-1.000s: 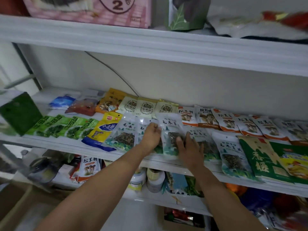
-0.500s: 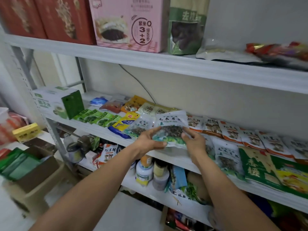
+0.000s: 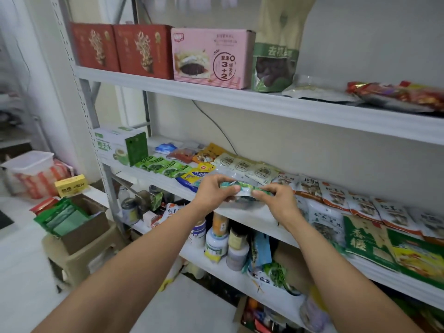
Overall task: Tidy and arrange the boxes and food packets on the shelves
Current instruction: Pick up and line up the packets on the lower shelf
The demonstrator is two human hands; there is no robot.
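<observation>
My left hand (image 3: 213,192) and my right hand (image 3: 276,200) both grip a stack of clear green-edged food packets (image 3: 245,192), held edge-on just above the front of the middle shelf (image 3: 254,218). Rows of flat packets lie on that shelf: small green packets (image 3: 163,165) at the left, a yellow-and-blue packet (image 3: 194,175), pale packets (image 3: 249,167) behind my hands, and mushroom packets (image 3: 334,195) to the right. On the top shelf (image 3: 240,99) stand two red boxes (image 3: 122,50), a pink box (image 3: 211,57) and a tall green bag (image 3: 276,63).
A white-and-green box (image 3: 120,147) sits at the middle shelf's left end. Jars and bottles (image 3: 221,239) crowd the lower shelf. A cardboard box with green packets (image 3: 72,219) rests on a beige stool at the left, beside a yellow box (image 3: 70,186). Large green packets (image 3: 370,239) overhang at right.
My hands have lifted the packets off the shelf and turned them from flat and face-up to edge-on. The view has pulled back and tilted up, showing the top shelf.
</observation>
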